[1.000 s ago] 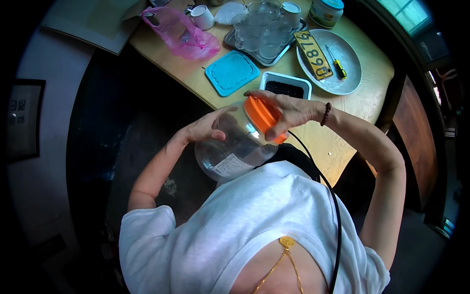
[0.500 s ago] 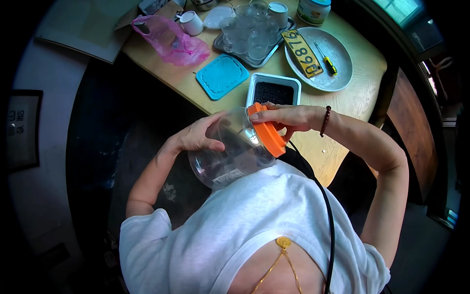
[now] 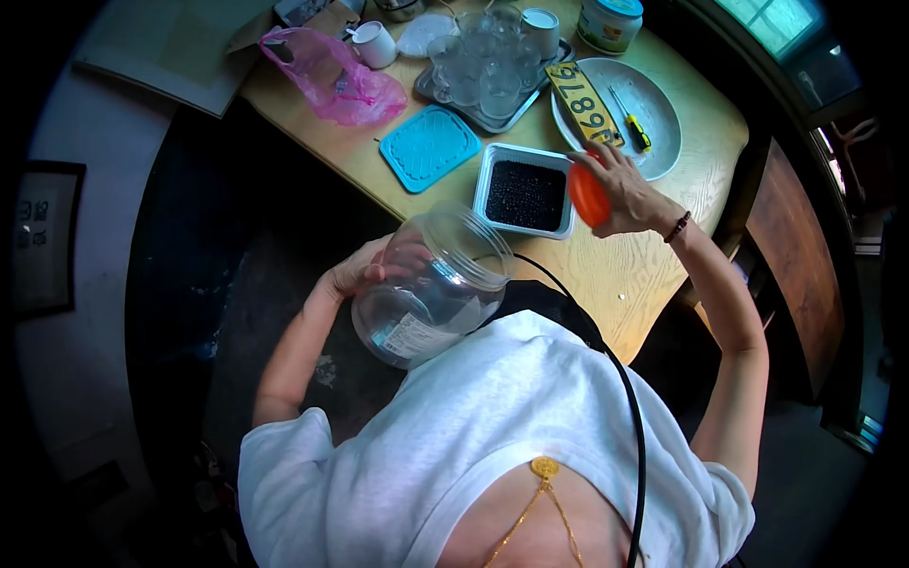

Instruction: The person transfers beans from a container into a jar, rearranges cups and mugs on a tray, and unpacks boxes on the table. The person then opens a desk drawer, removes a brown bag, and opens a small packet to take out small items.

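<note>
My left hand (image 3: 358, 268) is closed around the far side of a large clear plastic jar (image 3: 431, 284), held tilted against my white shirt with its threaded mouth uncovered. Some of those fingers are hidden behind the jar, which bears a printed label low on its side. In my right hand (image 3: 630, 194) is an orange lid (image 3: 589, 194), off the jar and held above the table on the right. Just left of the lid, a white tub (image 3: 484, 194) filled with small dark grains rests on the table.
On the wooden table (image 3: 653, 275) lie a turquoise lid (image 3: 429, 149), a pink plastic bag (image 3: 331, 80) and a tray (image 3: 516, 118) of clear cups. A round plate (image 3: 663, 123) holds a yellow number plate (image 3: 582, 102) and a screwdriver (image 3: 637, 131). A black cable (image 3: 615, 350) crosses my front.
The orange lid has come off the jar and moved right and up with my right hand. My left hand still holds the jar, its mouth now open and the jar slightly lower left.
</note>
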The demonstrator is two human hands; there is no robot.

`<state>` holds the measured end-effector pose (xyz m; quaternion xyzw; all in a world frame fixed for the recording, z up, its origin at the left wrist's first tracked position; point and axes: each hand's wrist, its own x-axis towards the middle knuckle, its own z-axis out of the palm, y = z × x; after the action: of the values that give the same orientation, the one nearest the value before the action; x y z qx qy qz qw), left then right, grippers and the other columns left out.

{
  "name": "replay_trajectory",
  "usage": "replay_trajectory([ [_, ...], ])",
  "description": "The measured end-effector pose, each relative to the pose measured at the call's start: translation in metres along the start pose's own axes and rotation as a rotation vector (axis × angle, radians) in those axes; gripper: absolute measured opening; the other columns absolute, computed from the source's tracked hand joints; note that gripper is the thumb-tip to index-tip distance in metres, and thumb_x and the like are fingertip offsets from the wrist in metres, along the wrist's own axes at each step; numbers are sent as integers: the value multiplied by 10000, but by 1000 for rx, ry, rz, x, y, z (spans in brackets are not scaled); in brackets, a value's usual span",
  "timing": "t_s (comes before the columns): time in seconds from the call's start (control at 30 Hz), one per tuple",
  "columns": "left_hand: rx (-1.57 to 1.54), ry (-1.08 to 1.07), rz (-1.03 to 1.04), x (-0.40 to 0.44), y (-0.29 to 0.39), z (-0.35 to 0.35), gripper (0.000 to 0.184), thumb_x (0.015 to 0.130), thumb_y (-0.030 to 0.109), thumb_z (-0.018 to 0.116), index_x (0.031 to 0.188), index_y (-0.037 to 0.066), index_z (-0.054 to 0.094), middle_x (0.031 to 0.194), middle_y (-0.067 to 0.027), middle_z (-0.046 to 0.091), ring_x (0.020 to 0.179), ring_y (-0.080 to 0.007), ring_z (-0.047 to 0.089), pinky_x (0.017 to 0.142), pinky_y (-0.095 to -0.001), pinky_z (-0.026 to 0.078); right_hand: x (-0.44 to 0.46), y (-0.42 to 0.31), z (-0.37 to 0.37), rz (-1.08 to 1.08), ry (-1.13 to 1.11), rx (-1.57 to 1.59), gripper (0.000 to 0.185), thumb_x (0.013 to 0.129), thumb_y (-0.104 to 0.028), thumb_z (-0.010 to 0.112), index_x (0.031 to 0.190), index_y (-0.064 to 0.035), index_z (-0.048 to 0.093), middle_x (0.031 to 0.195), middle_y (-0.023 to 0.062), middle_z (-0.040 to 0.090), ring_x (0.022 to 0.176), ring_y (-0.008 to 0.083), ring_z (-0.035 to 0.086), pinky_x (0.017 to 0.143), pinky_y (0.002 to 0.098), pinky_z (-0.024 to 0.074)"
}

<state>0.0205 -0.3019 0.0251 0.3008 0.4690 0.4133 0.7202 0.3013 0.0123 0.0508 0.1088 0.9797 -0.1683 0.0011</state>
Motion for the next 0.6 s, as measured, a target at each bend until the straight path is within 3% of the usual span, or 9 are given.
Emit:
replay_trajectory([
  [0.13, -7, 79, 85, -12, 17, 20, 1217, 434, 579, 828, 1351, -13, 288, 1280, -159, 440, 1185, -231, 441, 1012, -367, 336, -51, 84, 96, 291, -114, -65, 1102, 425, -263, 798, 1376, -146, 255, 1347, 219, 292, 1236, 427, 278, 948, 591, 294],
  [0.23, -13, 110, 143, -12, 18, 28, 1255, 390, 520, 866, 1353, -29, 277, 1280, -161, 439, 1190, -236, 434, 1024, -361, 322, -60, 72, 121, 509, -31, -179, 1087, 516, -277, 802, 1408, -140, 197, 1428, 205, 197, 1329, 410, 145, 954, 635, 235],
  [0.27, 20, 102, 173, -14, 17, 26, 1275, 367, 492, 882, 1354, -36, 272, 1281, -160, 438, 1199, -239, 424, 1035, -361, 308, -53, 51, 113, 458, 103, -187, 1014, 570, -296, 791, 1396, -111, 233, 1420, 213, 209, 1316, 410, 167, 983, 578, 246],
  [0.33, 32, 108, 161, -16, 21, 26, 1277, 366, 466, 890, 1360, -39, 267, 1285, -159, 435, 1216, -237, 404, 1052, -355, 273, -34, 3, 89, 240, 528, -146, 796, 691, -309, 737, 1344, -80, 343, 1308, 215, 389, 1197, 338, 392, 914, 453, 386],
  [0.4, 62, 88, 178, -13, 32, 35, 1268, 367, 462, 890, 1355, -45, 278, 1293, -161, 429, 1227, -235, 389, 1064, -351, 243, -26, -61, 46, 338, 259, 847, 603, 775, -298, 681, 1258, -25, 443, 1060, 170, 563, 879, 212, 578, 713, 316, 481],
  [0.47, 85, 76, 187, -9, 36, 35, 1245, 369, 454, 891, 1342, -53, 304, 1286, -156, 440, 1217, -228, 399, 1053, -339, 261, -17, -113, 11, 390, -125, 1383, 495, 819, -276, 643, 1172, 38, 495, 803, 105, 598, 611, 120, 562, 539, 258, 461],
  [0.53, 106, 40, 140, 1, 40, 32, 1256, 339, 458, 896, 1330, -61, 325, 1264, -153, 464, 1196, -225, 422, 1040, -337, 283, -4, -132, 21, 368, -321, 1153, 397, 834, -186, 595, 1111, 89, 516, 712, 93, 582, 550, 123, 548, 514, 257, 446],
  [0.57, 209, -3, 197, 5, 43, 28, 1168, 450, 535, 841, 1316, -69, 340, 1237, -145, 489, 1160, -209, 457, 1016, -327, 319, -4, -129, 29, 377, -308, 1150, 397, 834, -186, 595, 1111, 89, 516, 712, 93, 582, 550, 123, 548, 514, 257, 446],
  [0.6, 214, -16, 203, 8, 46, 21, 1168, 450, 535, 841, 1316, -69, 340, 1237, -145, 489, 1160, -209, 457, 1016, -327, 319, -4, -124, 38, 396, -240, 1185, 350, 834, -151, 564, 1082, 94, 532, 675, 85, 571, 543, 120, 544, 510, 256, 441],
])
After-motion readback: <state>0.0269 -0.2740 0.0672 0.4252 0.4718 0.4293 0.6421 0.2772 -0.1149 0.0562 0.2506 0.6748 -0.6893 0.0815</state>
